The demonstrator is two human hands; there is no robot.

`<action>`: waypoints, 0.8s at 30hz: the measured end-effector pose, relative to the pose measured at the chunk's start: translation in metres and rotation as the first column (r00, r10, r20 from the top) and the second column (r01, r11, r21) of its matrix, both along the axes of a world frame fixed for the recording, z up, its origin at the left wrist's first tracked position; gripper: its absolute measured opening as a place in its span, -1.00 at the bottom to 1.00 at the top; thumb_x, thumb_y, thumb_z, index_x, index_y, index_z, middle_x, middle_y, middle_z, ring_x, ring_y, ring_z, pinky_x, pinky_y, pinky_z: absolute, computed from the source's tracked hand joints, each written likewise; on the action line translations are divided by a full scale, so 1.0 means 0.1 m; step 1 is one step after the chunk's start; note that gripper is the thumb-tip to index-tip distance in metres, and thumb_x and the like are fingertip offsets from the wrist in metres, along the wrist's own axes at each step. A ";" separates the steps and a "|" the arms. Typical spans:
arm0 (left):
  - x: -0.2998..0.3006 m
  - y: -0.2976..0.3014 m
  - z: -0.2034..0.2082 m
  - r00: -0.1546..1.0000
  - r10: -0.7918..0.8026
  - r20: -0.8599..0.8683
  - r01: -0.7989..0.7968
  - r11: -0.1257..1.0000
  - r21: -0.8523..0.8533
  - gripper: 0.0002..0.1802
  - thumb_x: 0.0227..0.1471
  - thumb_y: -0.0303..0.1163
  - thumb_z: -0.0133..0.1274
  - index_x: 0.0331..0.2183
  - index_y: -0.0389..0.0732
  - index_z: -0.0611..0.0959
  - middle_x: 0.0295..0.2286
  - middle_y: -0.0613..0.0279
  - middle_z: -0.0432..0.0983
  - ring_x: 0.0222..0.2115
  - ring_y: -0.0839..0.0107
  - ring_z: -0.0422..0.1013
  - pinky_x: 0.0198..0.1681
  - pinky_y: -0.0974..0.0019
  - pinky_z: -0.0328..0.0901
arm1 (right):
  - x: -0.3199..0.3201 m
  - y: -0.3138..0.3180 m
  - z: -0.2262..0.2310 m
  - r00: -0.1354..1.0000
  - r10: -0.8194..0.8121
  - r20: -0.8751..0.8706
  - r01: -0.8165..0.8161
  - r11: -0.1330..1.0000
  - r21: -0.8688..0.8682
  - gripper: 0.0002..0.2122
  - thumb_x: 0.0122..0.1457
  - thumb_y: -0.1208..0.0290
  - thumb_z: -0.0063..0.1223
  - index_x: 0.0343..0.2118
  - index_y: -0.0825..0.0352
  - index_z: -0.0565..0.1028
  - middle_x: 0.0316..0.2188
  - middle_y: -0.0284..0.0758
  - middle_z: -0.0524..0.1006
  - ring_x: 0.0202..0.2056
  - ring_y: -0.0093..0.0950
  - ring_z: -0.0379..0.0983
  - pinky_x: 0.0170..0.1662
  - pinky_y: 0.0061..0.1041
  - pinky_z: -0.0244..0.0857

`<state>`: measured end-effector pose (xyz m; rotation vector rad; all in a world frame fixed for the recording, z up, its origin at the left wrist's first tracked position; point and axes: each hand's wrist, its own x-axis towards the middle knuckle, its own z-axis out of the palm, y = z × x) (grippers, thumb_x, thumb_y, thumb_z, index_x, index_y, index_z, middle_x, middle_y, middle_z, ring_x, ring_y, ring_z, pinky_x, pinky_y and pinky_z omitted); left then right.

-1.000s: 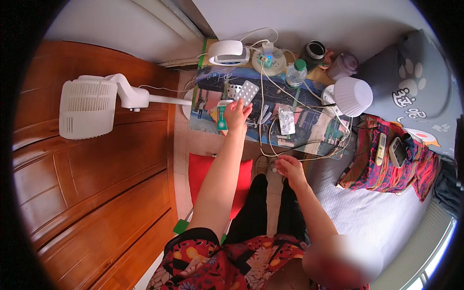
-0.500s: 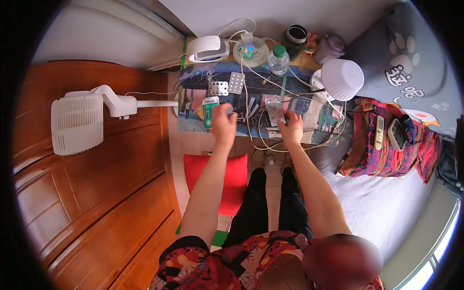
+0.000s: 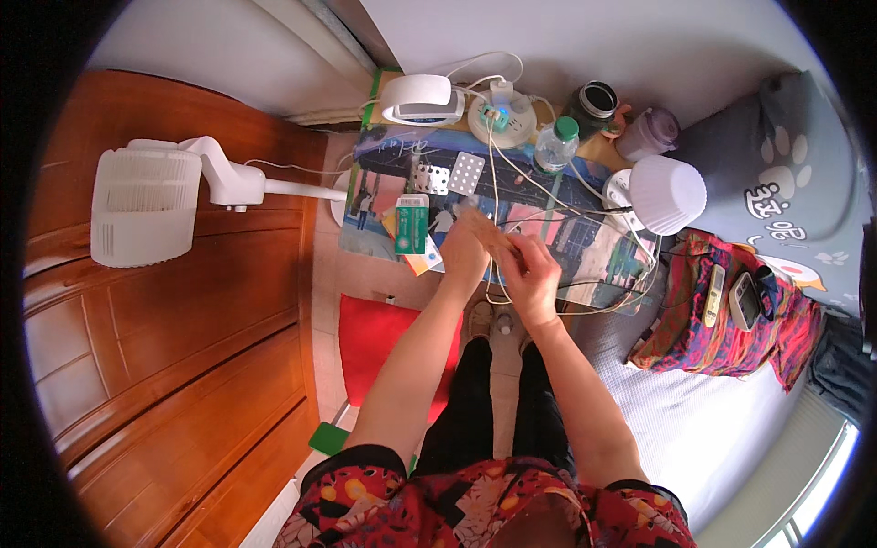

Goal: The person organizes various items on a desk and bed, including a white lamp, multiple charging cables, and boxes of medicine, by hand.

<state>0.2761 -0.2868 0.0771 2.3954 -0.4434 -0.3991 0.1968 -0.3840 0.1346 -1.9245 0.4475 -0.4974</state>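
My left hand and my right hand meet over the front part of the table. The left hand's fingers reach across to the right hand and are blurred. My right fingers are bent together in a pinch. What lies between the hands, if anything, I cannot make out. Left of my left hand rests a green and white medicine box, on top of an orange and white flat packet. Behind the box are two silver blister packs, one bent and one flat.
White cables loop across the table from a round power socket. At the back stand a green-capped bottle, a dark jar and a purplish cup. A white lamp is at the right; a red stool stands below.
My left hand has left the medicine box and moved right. My right hand has drawn in to meet it. The clear crumpled plastic beside my right hand no longer shows there.
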 end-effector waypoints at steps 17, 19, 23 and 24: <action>0.39 0.90 -0.57 0.836 0.227 0.499 -0.280 0.959 0.032 -0.66 -0.21 -0.24 0.17 -0.43 -0.31 0.52 -0.16 -0.18 0.37 -0.06 -0.12 0.23 0.00 -0.07 0.10 | 0.03 0.48 -0.34 0.952 0.267 -0.146 -0.300 0.909 -0.290 -0.79 -0.06 0.53 -0.05 -0.29 0.34 0.43 -0.40 -0.22 0.38 -0.49 -0.23 0.43 -0.51 -0.34 0.36; 0.42 0.93 -0.62 0.838 0.184 0.514 -0.185 0.982 -0.050 -0.65 -0.26 -0.28 0.23 -0.47 -0.29 0.48 -0.22 -0.09 0.40 -0.12 -0.08 0.25 -0.05 -0.06 0.12 | -0.49 0.51 -0.46 0.948 0.256 -0.188 -0.299 0.919 -0.258 -0.83 -0.07 0.52 -0.05 -0.35 0.32 0.41 -0.39 -0.23 0.36 -0.44 -0.24 0.43 -0.49 -0.32 0.35; 0.42 0.91 -0.59 0.865 0.427 0.266 -0.411 0.904 -0.115 -0.47 -0.39 -0.21 0.35 -0.39 -0.28 0.47 -0.30 -0.04 0.38 -0.18 -0.04 0.27 -0.08 -0.01 0.16 | -1.58 0.42 -0.47 0.882 0.219 -0.418 -0.318 0.930 -0.185 -0.76 -0.10 0.51 -0.03 -0.29 0.28 0.43 -0.35 -0.24 0.36 -0.37 -0.23 0.43 -0.41 -0.29 0.36; 0.50 1.00 -0.63 0.836 0.512 0.196 -0.502 0.859 -0.103 -0.34 -0.44 -0.18 0.38 -0.28 -0.31 0.46 -0.26 -0.06 0.37 -0.18 -0.02 0.28 -0.08 0.01 0.18 | -1.81 0.39 -0.50 0.869 0.216 -0.445 -0.330 0.923 -0.196 -0.74 -0.11 0.51 -0.02 -0.27 0.27 0.44 -0.35 -0.24 0.36 -0.37 -0.24 0.43 -0.39 -0.30 0.36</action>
